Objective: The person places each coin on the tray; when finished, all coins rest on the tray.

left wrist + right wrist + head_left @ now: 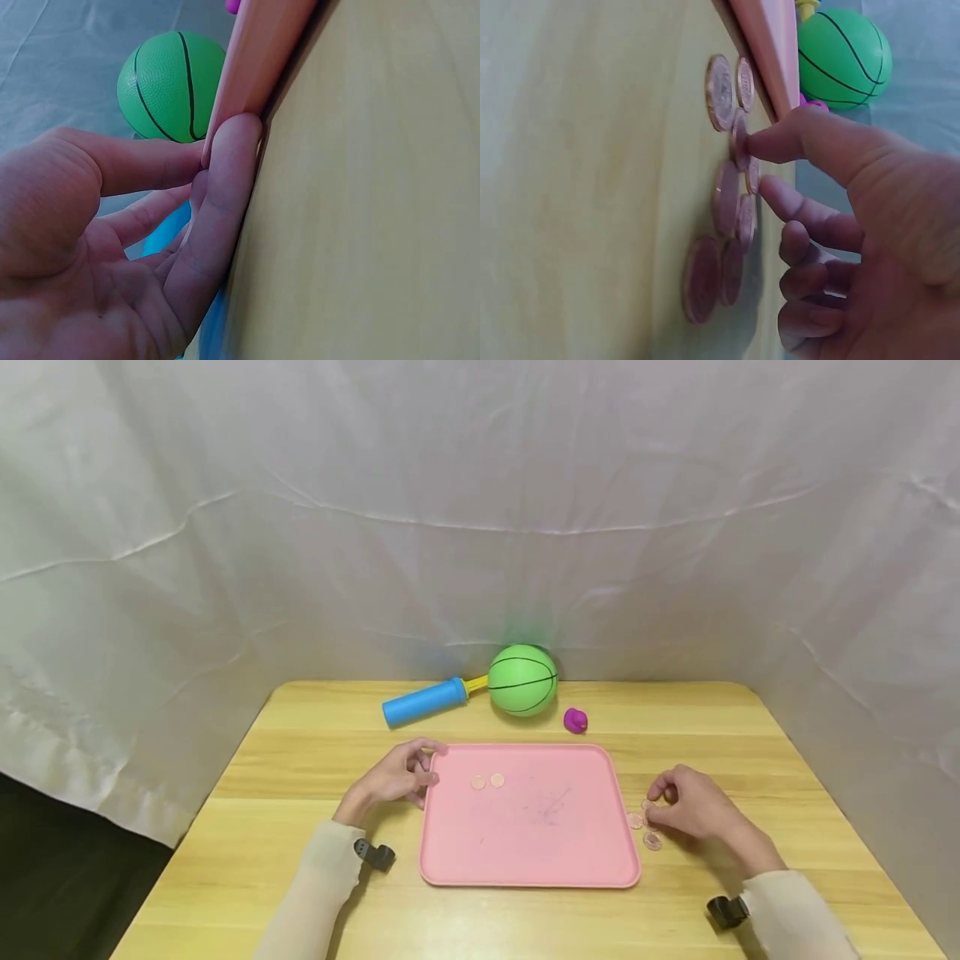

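Observation:
A pink rectangular tray (525, 856) lies on the wooden table, with two coins (477, 782) near its upper left corner. My left hand (393, 774) pinches the tray's left rim between thumb and index finger, as the left wrist view also shows. Just beyond the tray's right edge, several copper-coloured coins (702, 280) lie close together on the tabletop. Over them is my right hand (697, 803). In the right wrist view its thumb tip meets one coin (739, 140), the index fingertip sits beside another, and a gap shows between the two; the other fingers are bent.
Behind the tray stands a green ball (522, 681) with black lines. A blue pump (424, 702) with a yellow end lies to the ball's left, and a small purple toy (575, 720) to its right. Pale cloth (480, 585) hangs along the table's back and sides.

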A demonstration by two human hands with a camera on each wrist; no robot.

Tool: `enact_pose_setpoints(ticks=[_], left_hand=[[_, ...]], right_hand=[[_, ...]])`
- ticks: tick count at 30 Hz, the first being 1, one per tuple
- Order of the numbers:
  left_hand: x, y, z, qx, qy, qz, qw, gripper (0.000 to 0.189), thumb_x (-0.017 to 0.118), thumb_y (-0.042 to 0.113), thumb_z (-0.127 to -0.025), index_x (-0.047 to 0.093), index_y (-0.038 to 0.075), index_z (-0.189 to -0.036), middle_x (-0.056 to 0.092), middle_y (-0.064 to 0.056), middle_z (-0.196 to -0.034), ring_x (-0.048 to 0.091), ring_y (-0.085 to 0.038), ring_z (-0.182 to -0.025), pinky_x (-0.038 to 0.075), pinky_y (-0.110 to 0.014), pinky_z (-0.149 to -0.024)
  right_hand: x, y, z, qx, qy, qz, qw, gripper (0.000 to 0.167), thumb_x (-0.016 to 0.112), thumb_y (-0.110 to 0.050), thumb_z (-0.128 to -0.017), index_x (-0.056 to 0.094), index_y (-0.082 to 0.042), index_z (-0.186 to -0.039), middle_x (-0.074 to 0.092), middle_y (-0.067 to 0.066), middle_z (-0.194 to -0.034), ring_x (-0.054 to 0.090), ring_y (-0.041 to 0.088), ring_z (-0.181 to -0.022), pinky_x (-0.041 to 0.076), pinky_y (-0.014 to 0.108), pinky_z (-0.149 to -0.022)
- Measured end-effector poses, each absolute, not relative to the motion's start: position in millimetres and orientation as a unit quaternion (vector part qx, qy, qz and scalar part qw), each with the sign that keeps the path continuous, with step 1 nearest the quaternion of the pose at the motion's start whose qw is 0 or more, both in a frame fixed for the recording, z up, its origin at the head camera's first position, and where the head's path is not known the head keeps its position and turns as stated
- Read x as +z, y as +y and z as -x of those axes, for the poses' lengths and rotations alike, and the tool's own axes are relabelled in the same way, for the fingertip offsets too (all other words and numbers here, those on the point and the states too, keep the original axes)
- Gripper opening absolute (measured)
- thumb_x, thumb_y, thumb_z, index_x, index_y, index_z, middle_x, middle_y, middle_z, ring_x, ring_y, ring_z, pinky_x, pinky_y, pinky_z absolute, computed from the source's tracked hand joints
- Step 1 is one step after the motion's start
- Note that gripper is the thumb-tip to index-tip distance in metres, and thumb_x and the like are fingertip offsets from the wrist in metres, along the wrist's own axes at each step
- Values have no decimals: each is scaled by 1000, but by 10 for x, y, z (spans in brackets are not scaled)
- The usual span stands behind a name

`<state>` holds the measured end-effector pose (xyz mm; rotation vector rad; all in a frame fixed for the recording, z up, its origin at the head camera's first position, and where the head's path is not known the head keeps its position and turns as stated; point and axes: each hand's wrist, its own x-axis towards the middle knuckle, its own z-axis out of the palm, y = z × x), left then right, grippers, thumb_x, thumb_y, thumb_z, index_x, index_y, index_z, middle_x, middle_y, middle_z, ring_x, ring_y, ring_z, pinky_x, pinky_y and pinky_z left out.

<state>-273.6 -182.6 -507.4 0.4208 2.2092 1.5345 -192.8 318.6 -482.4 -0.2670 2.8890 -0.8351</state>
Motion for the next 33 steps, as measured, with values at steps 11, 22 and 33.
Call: enact_pose_setpoints(ticks=[11,22,33], left_hand=[[-5117,-1816,2715,564,782,-159,215,50,66,-6,-100,55,-3,-149,53,-9,-97,55,-19,-80,73,-40,-62],[-5091,-1833,2737,559,788,-158,207,51,67,-5,-100,55,-1,-150,54,-9,-97,56,-19,-80,73,-40,-62],[-5078,-1839,2729,558,787,-162,206,51,66,-5,-101,55,-2,-150,53,-9,-97,56,-19,-80,73,-39,-62]], right_hand=[[-4889,3208,1944,-275,950,114,97,21,84,-19,-84,68,-7,-89,62,0,-81,50,12,-71,44,20,-62],[-4860,3123,1930,-297,944,130,64,21,86,-10,-83,68,-8,-95,64,-1,-86,52,7,-77,48,19,-64],[-4798,2960,1871,-345,934,91,10,10,77,-12,-102,77,-9,-111,76,1,-99,67,13,-92,61,21,-77]])
